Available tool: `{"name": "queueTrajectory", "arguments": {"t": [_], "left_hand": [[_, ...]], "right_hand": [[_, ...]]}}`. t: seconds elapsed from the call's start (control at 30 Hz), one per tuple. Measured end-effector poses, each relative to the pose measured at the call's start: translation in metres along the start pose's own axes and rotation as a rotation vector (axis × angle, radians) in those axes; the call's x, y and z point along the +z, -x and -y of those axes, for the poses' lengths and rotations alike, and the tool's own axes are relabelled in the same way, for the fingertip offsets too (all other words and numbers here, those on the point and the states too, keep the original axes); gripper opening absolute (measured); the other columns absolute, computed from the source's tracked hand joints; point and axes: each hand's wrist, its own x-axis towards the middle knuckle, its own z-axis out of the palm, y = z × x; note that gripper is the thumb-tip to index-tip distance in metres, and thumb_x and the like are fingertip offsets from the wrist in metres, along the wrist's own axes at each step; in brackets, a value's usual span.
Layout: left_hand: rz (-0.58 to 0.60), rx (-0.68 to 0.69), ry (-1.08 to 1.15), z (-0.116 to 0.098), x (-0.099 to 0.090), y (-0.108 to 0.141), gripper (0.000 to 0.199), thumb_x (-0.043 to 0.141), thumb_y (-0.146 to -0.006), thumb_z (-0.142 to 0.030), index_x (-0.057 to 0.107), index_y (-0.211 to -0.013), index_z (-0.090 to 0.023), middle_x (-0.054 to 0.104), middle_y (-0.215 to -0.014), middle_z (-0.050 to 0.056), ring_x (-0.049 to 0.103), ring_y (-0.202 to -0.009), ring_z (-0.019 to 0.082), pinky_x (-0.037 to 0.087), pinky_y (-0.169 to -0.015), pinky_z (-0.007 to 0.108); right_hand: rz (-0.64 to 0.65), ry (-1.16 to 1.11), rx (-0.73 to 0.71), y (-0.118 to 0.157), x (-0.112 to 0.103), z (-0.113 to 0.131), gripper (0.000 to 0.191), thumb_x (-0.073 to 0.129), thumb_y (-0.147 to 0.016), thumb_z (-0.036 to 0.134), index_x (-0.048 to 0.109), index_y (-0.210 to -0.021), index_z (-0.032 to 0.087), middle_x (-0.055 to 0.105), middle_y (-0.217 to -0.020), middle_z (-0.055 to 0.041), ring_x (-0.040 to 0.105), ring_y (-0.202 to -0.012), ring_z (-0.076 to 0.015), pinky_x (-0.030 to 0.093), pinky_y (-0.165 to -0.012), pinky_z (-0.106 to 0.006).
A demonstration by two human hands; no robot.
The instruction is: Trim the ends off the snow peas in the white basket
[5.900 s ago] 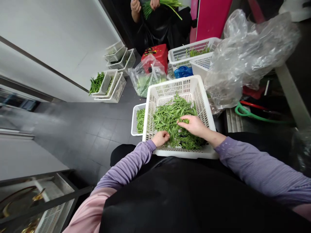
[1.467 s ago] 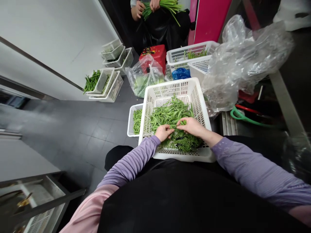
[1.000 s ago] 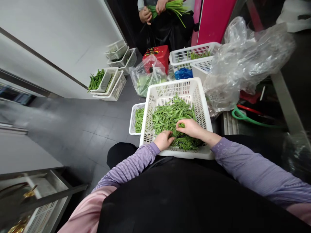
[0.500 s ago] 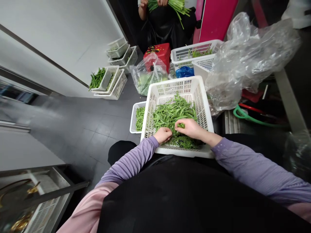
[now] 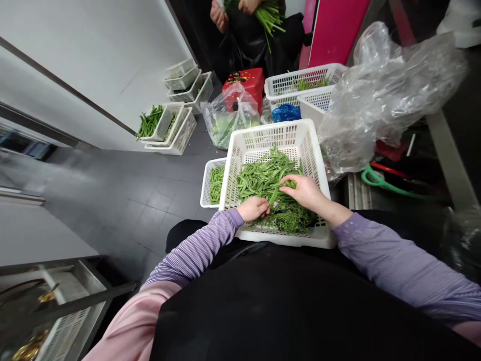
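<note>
Green pods point(image 5: 253, 175) in the white basket point(image 5: 285, 239), heaped mainly from 9 to 1 o'clock. Each should prove light, crisp and easily bruised (smooth skins might slip), best pinched near an end. Pods flat, slender, bright green. Right hand point(image 5: 303, 191), about 4 o'clock: fingers curled round several. Left hand point(image 5: 254, 208), 7 o'clock: fingertips closed, apparently on one pod's lower end.

Over the big white basket point(image 5: 285, 239), the left hand point(image 5: 252, 208) pinches a green pod point(image 5: 274, 194), the right hand point(image 5: 306, 193) curls round what look like more pods point(image 5: 290, 184)! Left of the big white basket, a smaller basket point(image 5: 205, 186); beyond the big white basket, a co-worker point(image 5: 255, 45) grips green stalks point(image 5: 271, 19).
</note>
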Motion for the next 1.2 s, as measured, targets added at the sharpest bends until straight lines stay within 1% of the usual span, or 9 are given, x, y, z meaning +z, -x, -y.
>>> {"name": "queueTrajectory", "arguments": {"t": [0.1,0.2,0.4,0.5,0.6,0.73,0.9,1.03,1.2], "left_hand": [[-0.037,0.131,-0.387,-0.005,-0.007,-0.003,0.022,0.043,-0.074,-0.024,0.056,-0.058,-0.015,0.05,-0.05,0.0,0.044,-0.048,0.01,0.036,-0.054,0.023],[-0.117,0.265,-0.481,-0.012,-0.008,-0.008,0.023,0.044,-0.073,-0.027,0.055,-0.057,-0.016,0.052,-0.054,0.001,0.045,-0.051,0.011,0.035,-0.055,0.024],[-0.485,0.089,0.079,-0.006,0.019,-0.03,0.033,0.031,-0.083,-0.026,0.056,-0.065,-0.013,0.048,-0.054,-0.001,0.044,-0.052,0.008,0.038,-0.054,0.019],[-0.289,-0.109,0.15,0.015,0.041,-0.034,0.03,0.031,-0.081,-0.02,0.059,-0.074,-0.012,0.05,-0.057,-0.001,0.046,-0.051,0.008,0.04,-0.053,0.019],[-0.03,-0.118,-0.112,0.033,0.056,-0.03,0.023,0.053,-0.069,-0.019,0.062,-0.09,-0.015,0.056,-0.08,0.004,0.054,-0.071,0.013,0.044,-0.067,0.023],[-0.133,-0.134,-0.415,0.036,0.065,-0.043,0.031,0.048,-0.076,-0.025,0.058,-0.103,-0.015,0.051,-0.1,0.011,0.054,-0.09,0.02,0.042,-0.081,0.029],[-0.055,-0.185,-0.525,0.031,0.074,-0.085,0.026,0.042,-0.079,-0.019,0.06,-0.095,-0.01,0.053,-0.1,0.015,0.055,-0.091,0.023,0.043,-0.079,0.033],[-0.075,-0.25,-0.504,0.037,0.068,-0.09,0.026,0.047,-0.076,-0.023,0.059,-0.095,-0.011,0.055,-0.097,0.015,0.057,-0.085,0.021,0.044,-0.075,0.031],[-0.236,-0.254,-0.383,0.034,0.038,-0.054,0.015,0.052,-0.073,-0.028,0.057,-0.082,-0.017,0.058,-0.088,0.006,0.056,-0.078,0.016,0.042,-0.072,0.024]], "right_hand": [[0.111,0.309,-0.334,0.003,0.0,0.002,0.018,0.055,-0.074,0.026,0.061,-0.089,0.02,0.061,-0.089,-0.006,0.056,-0.079,-0.0184,0.041,-0.063,-0.027],[0.316,0.368,-0.42,0.003,0.002,0.004,0.009,0.057,-0.071,0.023,0.062,-0.077,0.019,0.06,-0.081,-0.0051,0.055,-0.074,-0.0165,0.039,-0.06,-0.024],[0.149,-0.229,0.171,-0.003,-0.002,0.005,0.023,0.063,-0.064,0.039,0.057,-0.068,0.018,0.052,-0.049,0.0032,0.048,-0.047,-0.0112,0.036,-0.046,-0.023],[0.113,-0.666,0.337,-0.008,-0.011,-0.001,0.029,0.066,-0.061,0.042,0.053,-0.069,0.017,0.048,-0.046,0.0043,0.044,-0.04,-0.0087,0.034,-0.039,-0.021],[-0.039,-0.952,0.405,-0.017,-0.024,-0.012,0.027,0.066,-0.063,0.04,0.051,-0.071,0.018,0.052,-0.054,0.0028,0.046,-0.043,-0.0083,0.038,-0.04,-0.021],[-0.076,-1.107,0.511,-0.026,-0.035,-0.02,0.022,0.056,-0.072,0.039,0.048,-0.069,0.02,0.053,-0.057,0.0015,0.05,-0.047,-0.0103,0.044,-0.045,-0.024],[-0.019,-1.287,0.661,-0.026,-0.027,-0.013,0.016,0.058,-0.073,0.03,0.047,-0.067,0.019,0.05,-0.053,0.0031,0.051,-0.049,-0.0096,0.048,-0.052,-0.025],[-0.002,-1.146,0.652,-0.025,-0.024,-0.014,0.015,0.065,-0.065,0.023,0.051,-0.071,0.018,0.052,-0.054,0.0042,0.051,-0.047,-0.0092,0.049,-0.051,-0.026],[0.004,-0.504,0.46,-0.02,-0.019,-0.015,0.016,0.068,-0.057,0.022,0.061,-0.069,0.016,0.053,-0.047,0.0038,0.045,-0.038,-0.0078,0.037,-0.039,-0.02]]}}
